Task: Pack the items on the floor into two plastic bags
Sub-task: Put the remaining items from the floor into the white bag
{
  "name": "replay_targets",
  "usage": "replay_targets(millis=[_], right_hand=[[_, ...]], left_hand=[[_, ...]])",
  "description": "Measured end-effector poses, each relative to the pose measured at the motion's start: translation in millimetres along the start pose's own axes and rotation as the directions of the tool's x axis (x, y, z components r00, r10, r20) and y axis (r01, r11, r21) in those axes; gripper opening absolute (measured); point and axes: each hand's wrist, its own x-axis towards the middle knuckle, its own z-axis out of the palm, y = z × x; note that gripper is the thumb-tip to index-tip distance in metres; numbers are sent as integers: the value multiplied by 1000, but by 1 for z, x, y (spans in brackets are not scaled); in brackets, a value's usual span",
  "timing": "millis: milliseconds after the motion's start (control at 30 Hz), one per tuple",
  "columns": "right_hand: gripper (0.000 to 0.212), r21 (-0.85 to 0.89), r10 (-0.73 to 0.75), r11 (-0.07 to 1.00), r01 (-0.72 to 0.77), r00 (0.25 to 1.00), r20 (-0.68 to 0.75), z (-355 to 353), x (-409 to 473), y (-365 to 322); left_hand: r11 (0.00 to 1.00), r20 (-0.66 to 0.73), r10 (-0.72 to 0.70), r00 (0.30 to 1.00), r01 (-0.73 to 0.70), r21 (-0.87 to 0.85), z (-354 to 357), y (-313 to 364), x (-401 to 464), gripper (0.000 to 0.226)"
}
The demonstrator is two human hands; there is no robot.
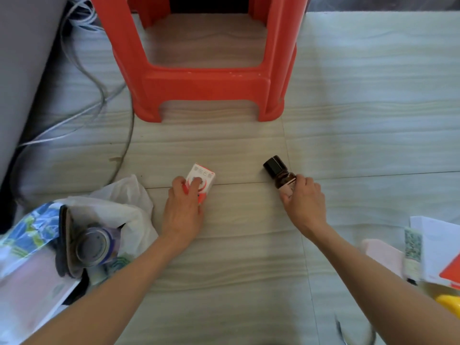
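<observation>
White plastic bag (pixel 129 210), lying open on the floor (pixel 236 245) at left: holds a metal can (pixel 95 245), a dark flat item and a blue patterned packet (pixel 32 235). Left hand (pixel 183 210), fingers curled round a red-and-white box (pixel 201 180) beside the bag. Right hand (pixel 302 200) pinches a brown bottle (pixel 280 174) with black cap. Red stool (pixel 206 58) beyond.

1. Between my left hand (pixel 183 210) and right hand (pixel 305 202) the floor (pixel 244 220) lies bare.
2. Ahead of both hands, the red stool (pixel 206 78) blocks the way.
3. Just left of my left hand, the plastic bag (pixel 129 207) crowds in.
4. Right of my right hand, open floor, then boxes (pixel 433 250).
</observation>
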Motion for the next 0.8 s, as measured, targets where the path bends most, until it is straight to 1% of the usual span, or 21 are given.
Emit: replay_targets(millis=[100, 167, 233, 300, 367, 433, 533, 600, 667, 733, 800], right_hand=[[44, 45, 83, 995, -87, 993, 88, -3, 4, -6], [46, 93, 107, 988, -122, 983, 152, -4, -1, -11], [47, 159, 103, 977, -139, 971, 214, -2, -13, -18], [44, 294, 97, 939, -180, 957, 274, -2, -30, -28], [38, 430, 78, 876, -218, 944, 319, -7, -47, -43], [38, 498, 13, 845, -194, 939, 344, -13, -63, -60], [39, 567, -79, 811, -147, 932, 355, -27, -87, -95], [39, 596, -135, 793, -125, 918, 372, -36, -104, -120], [38, 607, -198, 790, -87, 901, 387, -47, -122, -146], [38, 583, -282, 812, -4, 872, 399, -56, -139, -172], [41, 508, -362, 853, 117, 834, 417, -62, -153, -200]], left_hand=[[998, 34, -51, 998, 52, -34, 5, -1, -4, 45], [994, 102, -59, 993, 67, -84, 4, -1, -11, 45], [982, 161, -46, 986, 74, -172, 0, -2, -23, 48], [951, 174, -39, 984, 90, -294, -12, -1, -40, 51], [907, 144, -60, 988, 114, -405, -30, -1, -62, 55], [871, 77, -101, 992, 125, -475, -49, -6, -87, 56], [782, -60, -215, 975, 135, -608, -74, -23, -127, 48], [714, -133, -336, 932, 160, -681, -89, -39, -152, 46], [644, -170, -469, 867, 204, -737, -100, -58, -175, 46], [598, -197, -580, 790, 248, -762, -109, -84, -194, 45], [578, -199, -655, 729, 313, -754, -111, -113, -204, 39]])
